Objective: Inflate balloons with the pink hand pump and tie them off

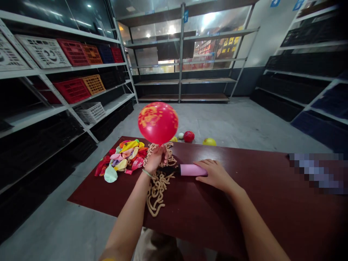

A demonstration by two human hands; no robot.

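Observation:
A round red balloon (158, 123) with yellow markings is inflated and stands above my left hand (157, 158), whose fingers are closed at its neck. My right hand (213, 174) grips the near-right end of a pink balloon pump (191, 170), thumb below and fingers over the top. The pump lies sideways just over the table, its dark end reaching toward my left wrist. Tan cord (157, 192) lies in loose coils under and around my left hand. To its left is a pile of uninflated balloons (126, 156) in many colours.
The dark red table (258, 203) spreads to the right. Beyond its far edge, a red balloon (189, 136) and a yellow balloon (209, 141) rest on the floor. Shelves with plastic crates (73, 90) stand left, and a metal rack (181, 83) stands behind. A blurred patch covers something at right.

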